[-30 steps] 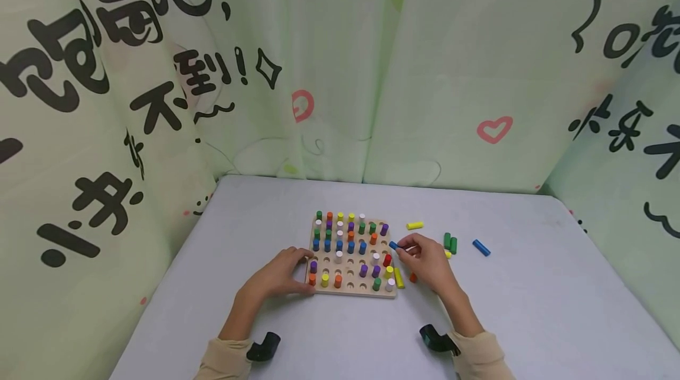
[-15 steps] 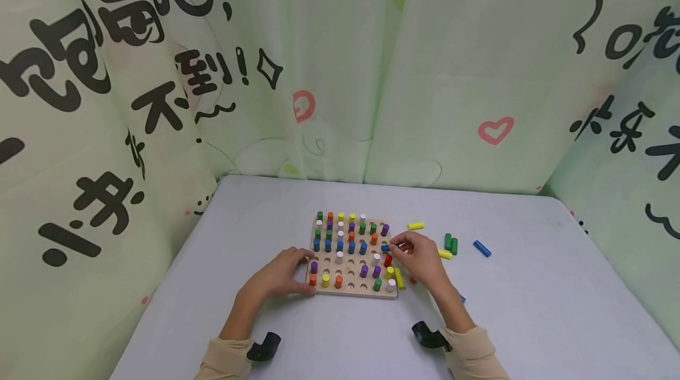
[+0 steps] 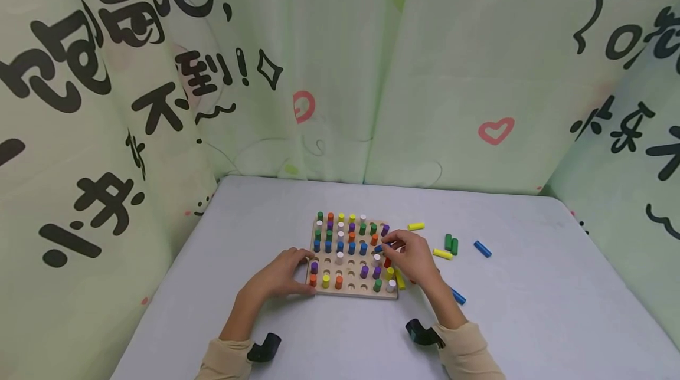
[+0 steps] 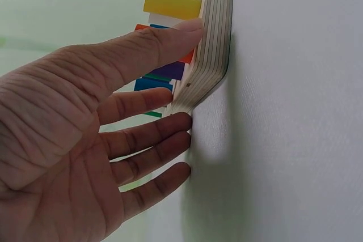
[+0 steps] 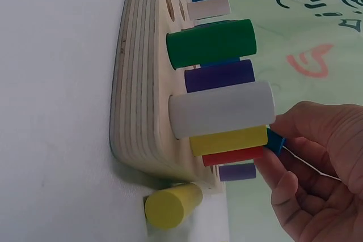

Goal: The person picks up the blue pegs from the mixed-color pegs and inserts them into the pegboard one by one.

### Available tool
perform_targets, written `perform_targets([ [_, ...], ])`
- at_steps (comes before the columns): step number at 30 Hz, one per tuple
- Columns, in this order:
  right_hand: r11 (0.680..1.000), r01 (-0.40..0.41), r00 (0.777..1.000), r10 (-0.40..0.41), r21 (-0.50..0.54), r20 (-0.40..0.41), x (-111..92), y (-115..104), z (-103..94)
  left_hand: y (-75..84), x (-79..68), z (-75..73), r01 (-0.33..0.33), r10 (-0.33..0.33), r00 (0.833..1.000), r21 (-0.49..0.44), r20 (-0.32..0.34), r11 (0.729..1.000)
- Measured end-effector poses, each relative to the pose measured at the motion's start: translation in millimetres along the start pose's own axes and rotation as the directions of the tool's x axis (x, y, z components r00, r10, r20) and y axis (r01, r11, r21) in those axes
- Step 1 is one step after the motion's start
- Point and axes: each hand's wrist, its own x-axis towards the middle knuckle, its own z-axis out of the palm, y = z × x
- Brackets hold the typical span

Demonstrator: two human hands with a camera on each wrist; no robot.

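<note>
A wooden pegboard (image 3: 350, 293) lies on the table with rows of coloured pegs standing in its holes. My left hand (image 3: 281, 274) rests at the board's left side. In the left wrist view the thumb (image 4: 187, 35) touches the board near its corner, and the other fingers (image 4: 153, 140) are fairly straight and spread. My right hand (image 3: 413, 255) pinches a blue peg (image 3: 379, 248) between thumb and fingers, tilted over the right end of the row of blue pegs (image 3: 340, 246). From the right wrist, white, yellow and red pegs partly hide that blue peg (image 5: 275, 140).
Loose pegs lie right of the board: a yellow peg (image 3: 416, 226), another yellow peg (image 3: 443, 254), green pegs (image 3: 451, 243), a blue peg (image 3: 482, 249) and another blue peg (image 3: 458, 296) beside the right forearm. One more yellow peg (image 5: 173, 207) lies against the board's right side. Curtains surround the table.
My right hand has moved left with the blue peg, from beside the board's right edge to over its holes. The left hand has stayed at the board's left side.
</note>
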Motion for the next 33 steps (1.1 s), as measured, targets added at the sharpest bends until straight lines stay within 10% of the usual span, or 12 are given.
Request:
perform_targets([
  [33,1.000,-0.023,1.000,0.022,0.006,0.022,5.1,-6.9,8.5,-2.0,0.8,0.3,-0.001,0.001,1.000,0.001,0.001,1.000],
])
